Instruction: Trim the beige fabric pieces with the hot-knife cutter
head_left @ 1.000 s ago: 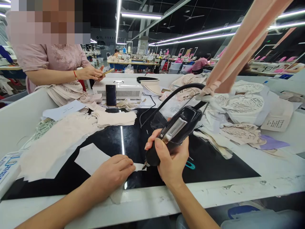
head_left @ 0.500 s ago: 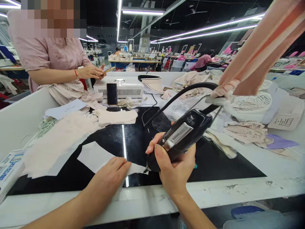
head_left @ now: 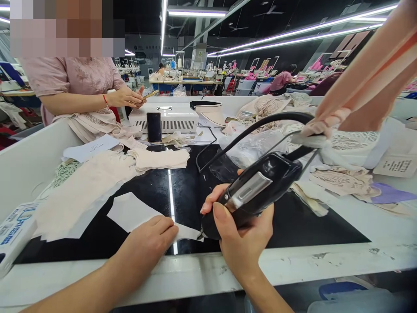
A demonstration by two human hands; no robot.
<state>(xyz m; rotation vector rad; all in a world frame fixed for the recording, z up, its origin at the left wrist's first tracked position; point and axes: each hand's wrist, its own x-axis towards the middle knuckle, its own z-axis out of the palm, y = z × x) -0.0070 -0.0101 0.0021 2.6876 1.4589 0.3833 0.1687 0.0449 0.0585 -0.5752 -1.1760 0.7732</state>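
My right hand is wrapped round a black electric fabric cutter, thumb along its side and fingers around its front. The tool leans with its top to the right, and its metal tip meets the narrow right end of a white fabric piece. On that piece rests my left hand, fingers bent and pressed together, holding it against the black cutting surface. The hand hides the middle of the piece. A peach cloth strip is knotted near the cutter's top, where a black cord loops away.
Stacked pale cloth pieces lie at left, beside a white box. A phone stands against a white machine. Lace pieces and clear plastic lie at right. Behind the table's left wall, a person holds a phone.
The cutter's body and the peach strip have shifted slightly right in view, while its tip stays at the end of the white piece. My left hand has hardly moved.
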